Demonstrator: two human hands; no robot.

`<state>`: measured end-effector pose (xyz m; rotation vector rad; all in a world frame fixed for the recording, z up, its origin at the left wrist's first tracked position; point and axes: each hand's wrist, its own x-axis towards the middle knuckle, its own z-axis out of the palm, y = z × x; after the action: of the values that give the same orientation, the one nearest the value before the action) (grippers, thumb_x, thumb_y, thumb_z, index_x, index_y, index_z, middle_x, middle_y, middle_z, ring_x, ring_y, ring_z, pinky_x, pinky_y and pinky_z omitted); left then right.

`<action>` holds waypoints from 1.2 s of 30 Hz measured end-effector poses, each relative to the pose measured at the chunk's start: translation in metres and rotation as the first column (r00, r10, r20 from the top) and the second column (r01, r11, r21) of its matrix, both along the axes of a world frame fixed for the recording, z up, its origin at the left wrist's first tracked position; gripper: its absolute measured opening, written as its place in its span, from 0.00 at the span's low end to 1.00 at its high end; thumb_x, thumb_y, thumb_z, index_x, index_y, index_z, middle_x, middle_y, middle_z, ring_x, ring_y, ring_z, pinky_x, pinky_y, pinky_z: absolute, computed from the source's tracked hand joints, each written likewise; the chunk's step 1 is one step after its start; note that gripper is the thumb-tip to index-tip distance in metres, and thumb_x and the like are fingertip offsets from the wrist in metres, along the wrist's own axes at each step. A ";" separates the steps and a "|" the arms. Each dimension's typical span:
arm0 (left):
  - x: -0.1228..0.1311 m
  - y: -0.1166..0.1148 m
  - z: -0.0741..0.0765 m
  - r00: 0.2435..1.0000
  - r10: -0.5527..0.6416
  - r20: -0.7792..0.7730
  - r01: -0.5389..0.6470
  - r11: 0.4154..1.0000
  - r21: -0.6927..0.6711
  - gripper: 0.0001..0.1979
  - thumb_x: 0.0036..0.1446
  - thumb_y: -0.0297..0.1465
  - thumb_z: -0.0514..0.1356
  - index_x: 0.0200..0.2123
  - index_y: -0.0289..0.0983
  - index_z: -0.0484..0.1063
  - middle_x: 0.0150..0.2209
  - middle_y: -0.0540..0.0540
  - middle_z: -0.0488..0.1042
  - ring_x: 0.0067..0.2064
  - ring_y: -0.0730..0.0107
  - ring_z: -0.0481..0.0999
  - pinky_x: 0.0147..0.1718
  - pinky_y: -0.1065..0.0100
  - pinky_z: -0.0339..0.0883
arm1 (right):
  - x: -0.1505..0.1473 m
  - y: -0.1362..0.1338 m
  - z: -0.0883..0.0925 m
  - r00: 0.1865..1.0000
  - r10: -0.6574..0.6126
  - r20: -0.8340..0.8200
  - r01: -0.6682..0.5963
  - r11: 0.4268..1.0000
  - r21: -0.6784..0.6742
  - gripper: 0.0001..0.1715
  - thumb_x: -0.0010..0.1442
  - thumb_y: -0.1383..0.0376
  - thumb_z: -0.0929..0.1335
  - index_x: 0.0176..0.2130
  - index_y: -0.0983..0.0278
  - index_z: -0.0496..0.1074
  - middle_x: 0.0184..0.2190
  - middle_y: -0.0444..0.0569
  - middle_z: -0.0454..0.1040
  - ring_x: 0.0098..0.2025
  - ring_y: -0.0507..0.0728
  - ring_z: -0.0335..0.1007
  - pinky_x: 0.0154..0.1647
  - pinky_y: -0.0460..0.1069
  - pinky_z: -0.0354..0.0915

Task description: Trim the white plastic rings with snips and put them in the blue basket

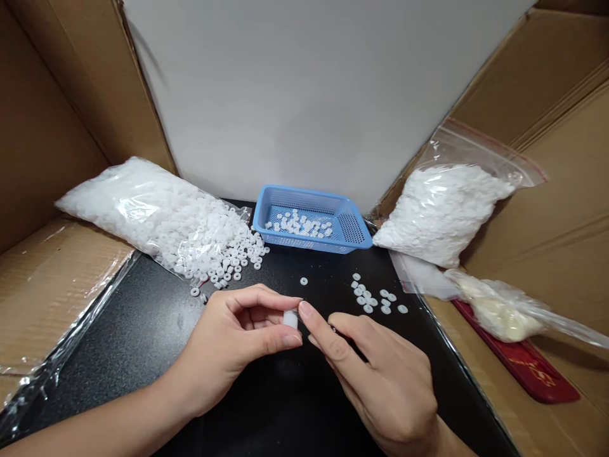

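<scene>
My left hand (238,330) pinches a small white plastic piece (290,318) between thumb and index finger, above the black tabletop. Close against its right side is my right hand (375,362), its index fingertip beside the white piece. The right fingers are curled together, and a tiny metallic glint shows between them; what they grip is mostly hidden. One loose white ring (303,281) lies just beyond my fingertips. To the right of it, several white rings (365,297) are scattered on the black surface.
A blue perforated basket (311,242) with white pieces stands against the white panel (323,82). At left, an open clear bag (143,209) spills white rings. Another white-filled bag (442,209) leans at right, near a tied bag (504,311) and a red case (537,374). Cardboard walls flank both sides.
</scene>
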<state>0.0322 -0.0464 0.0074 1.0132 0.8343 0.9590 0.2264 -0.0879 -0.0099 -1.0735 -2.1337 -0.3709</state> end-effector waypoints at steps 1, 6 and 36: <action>0.000 0.000 0.001 1.000 -0.014 -0.010 0.014 1.000 0.023 0.11 0.43 0.28 0.77 0.34 0.40 0.86 0.28 0.48 0.80 0.31 0.71 0.76 0.33 0.71 0.72 | 0.001 0.001 0.000 0.999 0.003 -0.039 -0.004 1.000 -0.019 0.25 0.72 0.72 0.63 0.65 0.65 0.68 0.29 0.46 0.76 0.27 0.51 0.72 0.28 0.45 0.66; -0.004 0.004 0.005 0.994 -0.003 -0.107 0.027 0.974 0.227 0.24 0.41 0.22 0.77 0.44 0.45 0.84 0.30 0.50 0.82 0.33 0.68 0.78 0.37 0.70 0.74 | 0.010 0.009 0.003 0.984 0.013 -0.179 -0.024 0.998 -0.057 0.32 0.70 0.74 0.65 0.69 0.58 0.62 0.33 0.48 0.77 0.32 0.51 0.75 0.31 0.45 0.70; -0.020 0.013 0.016 0.884 -0.245 -0.398 0.352 0.909 0.222 0.32 0.48 0.30 0.75 0.56 0.44 0.72 0.35 0.52 0.78 0.31 0.73 0.74 0.29 0.72 0.70 | 0.016 0.011 0.004 0.968 0.210 0.135 -0.199 0.976 -0.086 0.20 0.75 0.69 0.58 0.54 0.66 0.76 0.29 0.45 0.77 0.25 0.51 0.63 0.27 0.48 0.57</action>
<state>0.0119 -0.0333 0.0233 1.5615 0.8171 0.6399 0.2423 -0.0766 -0.0056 -0.8770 -2.3770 -0.2817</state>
